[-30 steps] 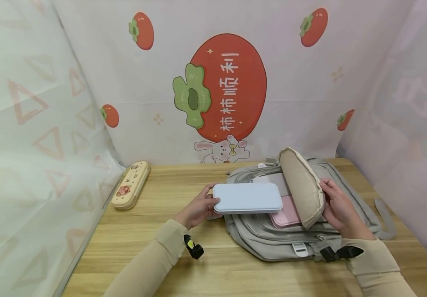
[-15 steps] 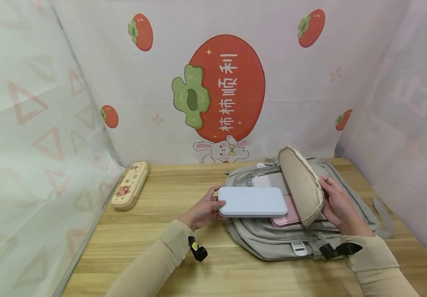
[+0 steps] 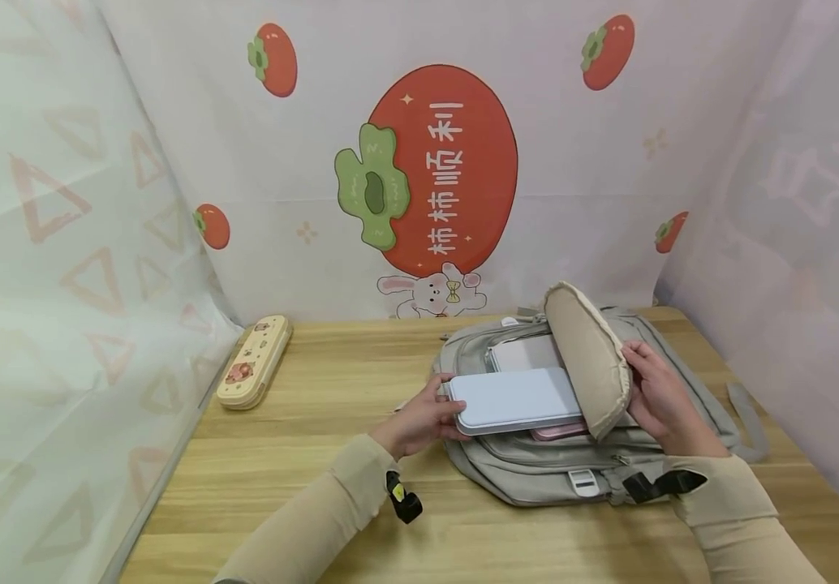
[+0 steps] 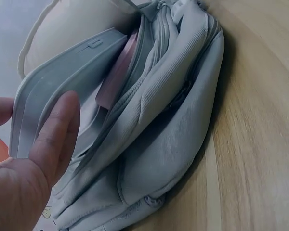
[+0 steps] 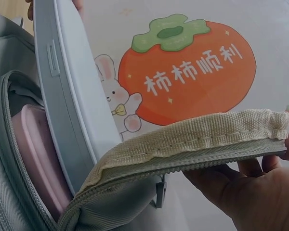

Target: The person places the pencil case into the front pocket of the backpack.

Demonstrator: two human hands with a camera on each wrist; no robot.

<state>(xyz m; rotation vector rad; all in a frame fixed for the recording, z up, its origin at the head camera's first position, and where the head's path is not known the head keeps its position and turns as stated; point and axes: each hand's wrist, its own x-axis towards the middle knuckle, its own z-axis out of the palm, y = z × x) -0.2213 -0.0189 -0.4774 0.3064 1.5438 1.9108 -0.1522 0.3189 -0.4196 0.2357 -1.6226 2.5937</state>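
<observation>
My left hand (image 3: 423, 420) pinches one end of a light blue, hard-shelled pencil case (image 3: 518, 397), thumb on top and fingers below. Its far end reaches under the beige-lined flap (image 3: 586, 361) of a grey backpack (image 3: 496, 474) lying on the table. With bent fingers, my right hand (image 3: 659, 397) grips the flap's edge and holds it raised. Inside the open pocket sit a pink case (image 5: 41, 159) and a pale, whitish flat item (image 3: 525, 354). The right wrist view shows the blue case tilted beside the pink one, a small latch on its side.
A cream pencil case (image 3: 255, 361) with cartoon bear prints lies at the table's left. The wooden table (image 3: 332, 349) meets a printed cloth backdrop (image 3: 573, 203) behind, with cloth walls on both sides. A grey strap (image 3: 748, 418) trails right of the backpack.
My left hand has carried the blue pencil case rightward and slightly down, bringing its far end under the flap. The right hand keeps the flap raised, almost unmoved.
</observation>
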